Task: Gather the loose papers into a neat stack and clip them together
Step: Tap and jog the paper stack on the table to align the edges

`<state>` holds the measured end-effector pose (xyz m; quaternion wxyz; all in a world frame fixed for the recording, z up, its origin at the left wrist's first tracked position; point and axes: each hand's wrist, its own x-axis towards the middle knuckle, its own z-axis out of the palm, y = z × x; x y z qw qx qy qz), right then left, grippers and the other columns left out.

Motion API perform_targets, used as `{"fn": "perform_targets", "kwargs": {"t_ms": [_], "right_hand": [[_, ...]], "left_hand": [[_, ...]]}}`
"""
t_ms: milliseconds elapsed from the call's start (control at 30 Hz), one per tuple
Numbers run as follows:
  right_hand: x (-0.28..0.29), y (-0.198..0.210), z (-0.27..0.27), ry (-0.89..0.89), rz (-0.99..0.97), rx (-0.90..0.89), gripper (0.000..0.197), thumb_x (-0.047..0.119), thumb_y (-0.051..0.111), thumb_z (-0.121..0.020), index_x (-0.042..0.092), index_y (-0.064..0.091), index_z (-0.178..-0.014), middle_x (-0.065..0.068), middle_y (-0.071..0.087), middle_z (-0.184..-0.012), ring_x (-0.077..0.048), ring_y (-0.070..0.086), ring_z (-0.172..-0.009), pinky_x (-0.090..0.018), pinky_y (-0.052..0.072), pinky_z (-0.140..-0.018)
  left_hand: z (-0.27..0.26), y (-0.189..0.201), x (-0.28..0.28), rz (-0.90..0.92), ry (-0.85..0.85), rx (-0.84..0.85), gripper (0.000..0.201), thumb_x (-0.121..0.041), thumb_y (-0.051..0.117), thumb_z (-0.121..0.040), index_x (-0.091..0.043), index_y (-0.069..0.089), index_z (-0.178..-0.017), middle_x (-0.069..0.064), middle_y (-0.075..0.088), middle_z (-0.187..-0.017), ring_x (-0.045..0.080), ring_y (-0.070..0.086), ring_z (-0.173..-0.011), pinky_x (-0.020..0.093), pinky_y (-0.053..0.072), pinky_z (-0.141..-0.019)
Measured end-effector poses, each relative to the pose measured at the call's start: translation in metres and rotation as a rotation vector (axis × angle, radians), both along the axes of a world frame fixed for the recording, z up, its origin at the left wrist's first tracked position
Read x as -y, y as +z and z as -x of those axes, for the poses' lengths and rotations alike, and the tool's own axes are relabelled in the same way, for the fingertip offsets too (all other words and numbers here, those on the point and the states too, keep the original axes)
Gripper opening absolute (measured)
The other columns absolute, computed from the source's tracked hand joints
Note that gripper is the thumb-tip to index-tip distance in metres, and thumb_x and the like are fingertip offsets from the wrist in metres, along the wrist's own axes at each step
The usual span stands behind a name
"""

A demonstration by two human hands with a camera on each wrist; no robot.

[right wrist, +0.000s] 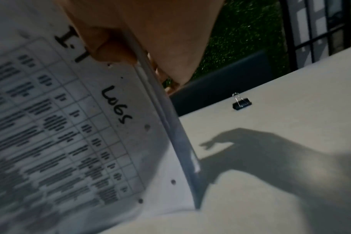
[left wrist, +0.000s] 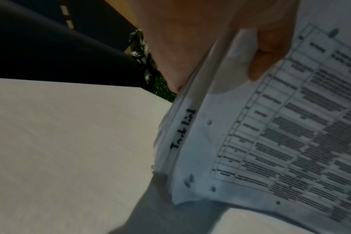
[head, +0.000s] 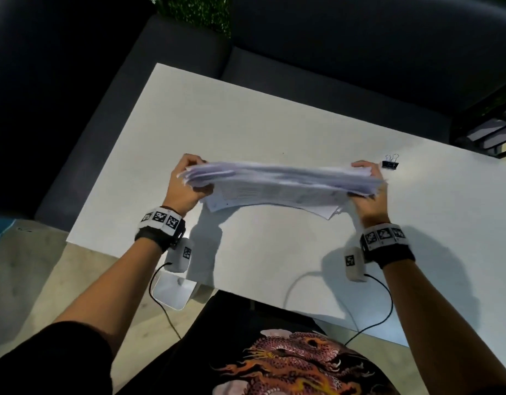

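A thick stack of printed papers stands on its long edge on the white table, sagging a little in the middle and blurred. My left hand grips its left end, thumb on the near face and fingers behind. My right hand grips the right end the same way. The left wrist view shows the stack's printed table page with my thumb pressed on it. In the right wrist view the same sheets fill the left side. A black binder clip lies on the table just beyond my right hand.
A dark sofa runs along the table's far side. A black metal frame stands at the far right. The table's left edge lies close to my left hand. Cables trail from both wrists over the near edge.
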<state>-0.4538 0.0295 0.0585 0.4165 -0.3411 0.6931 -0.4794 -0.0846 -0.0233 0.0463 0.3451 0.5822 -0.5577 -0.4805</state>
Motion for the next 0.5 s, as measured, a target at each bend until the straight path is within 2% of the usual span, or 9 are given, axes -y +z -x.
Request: {"fn": "perform_targets", "kwargs": {"t_ms": [67,100,167,200,267,333,400,433,500], "right_hand": [[-0.008,-0.015,-0.004,0.061,-0.046,-0.035,0.017,0.018,0.061,-0.087,0.019,0.059,-0.104,-0.007,0.063,-0.098,-0.008,0.067,-0.087,-0.022,0.054,-0.08],[-0.008,-0.024,-0.005,0.05,-0.069,-0.033,0.014,0.013,0.057,-0.09,0.022,0.058,-0.101,-0.003,0.062,-0.096,0.001,0.066,-0.081,-0.015,0.052,-0.076],[-0.002,-0.032,-0.004,-0.063,-0.185,-0.084,0.034,-0.004,0.05,-0.092,0.024,0.042,-0.109,0.012,0.05,-0.093,0.02,0.058,-0.068,-0.004,0.047,-0.072],[0.003,-0.029,0.0,-0.11,-0.206,-0.129,0.041,-0.006,0.055,-0.089,0.022,0.038,-0.114,0.012,0.051,-0.095,0.019,0.058,-0.071,-0.008,0.049,-0.08],[0.011,-0.026,0.013,-0.109,-0.132,-0.114,0.048,-0.008,0.066,-0.08,0.005,0.046,-0.121,-0.008,0.062,-0.106,0.003,0.063,-0.083,-0.023,0.054,-0.091],[0.011,-0.023,0.019,-0.045,-0.119,-0.107,0.044,-0.013,0.062,-0.082,0.004,0.048,-0.12,-0.017,0.061,-0.111,0.002,0.063,-0.082,-0.01,0.052,-0.078],[0.003,-0.033,0.014,0.056,-0.311,-0.185,0.039,-0.003,0.059,-0.089,0.015,0.046,-0.121,-0.018,0.056,-0.126,-0.004,0.055,-0.093,-0.007,0.046,-0.073],[-0.003,-0.039,0.012,0.102,-0.406,-0.222,0.036,0.005,0.059,-0.091,0.015,0.047,-0.124,-0.016,0.053,-0.134,-0.009,0.05,-0.1,-0.009,0.045,-0.076],[-0.005,-0.05,0.007,0.128,-0.453,-0.262,0.043,0.018,0.058,-0.093,0.01,0.048,-0.134,-0.007,0.053,-0.132,-0.015,0.051,-0.11,-0.009,0.044,-0.074]], "left_hand": [[0.006,-0.008,-0.009,0.019,-0.038,-0.065,0.044,-0.016,0.078,-0.06,-0.02,0.052,-0.096,0.003,0.062,-0.095,0.014,0.064,-0.09,0.031,0.053,-0.08],[0.012,-0.009,-0.01,0.036,-0.014,-0.057,0.04,-0.02,0.078,-0.061,-0.023,0.054,-0.093,-0.001,0.062,-0.092,0.005,0.063,-0.085,0.028,0.052,-0.077],[0.019,-0.004,-0.007,0.076,0.048,-0.024,0.033,-0.014,0.075,-0.063,-0.027,0.055,-0.086,-0.005,0.062,-0.086,0.0,0.061,-0.078,0.028,0.05,-0.073],[0.018,0.0,-0.003,0.089,0.062,-0.027,0.034,-0.007,0.072,-0.062,-0.026,0.055,-0.084,-0.003,0.061,-0.083,0.004,0.061,-0.077,0.031,0.05,-0.073],[0.008,0.005,0.005,0.083,0.051,-0.044,0.038,0.0,0.071,-0.061,-0.024,0.053,-0.086,0.003,0.06,-0.084,0.017,0.06,-0.08,0.035,0.051,-0.074],[-0.002,0.002,0.005,0.019,-0.024,-0.049,0.049,0.002,0.076,-0.062,-0.023,0.052,-0.098,0.008,0.062,-0.098,0.019,0.062,-0.092,0.032,0.052,-0.084],[0.003,-0.004,-0.006,-0.035,-0.104,0.018,0.053,-0.002,0.078,-0.062,-0.024,0.052,-0.104,-0.001,0.062,-0.103,0.002,0.062,-0.095,0.021,0.05,-0.089],[0.011,-0.009,-0.011,-0.04,-0.104,0.03,0.048,-0.006,0.077,-0.062,-0.024,0.056,-0.101,-0.007,0.062,-0.098,-0.001,0.062,-0.09,0.014,0.05,-0.083],[0.03,-0.01,-0.014,-0.051,0.033,-0.027,0.033,0.002,0.072,-0.07,-0.014,0.062,-0.097,-0.009,0.062,-0.084,0.009,0.06,-0.077,0.005,0.047,-0.066]]}}
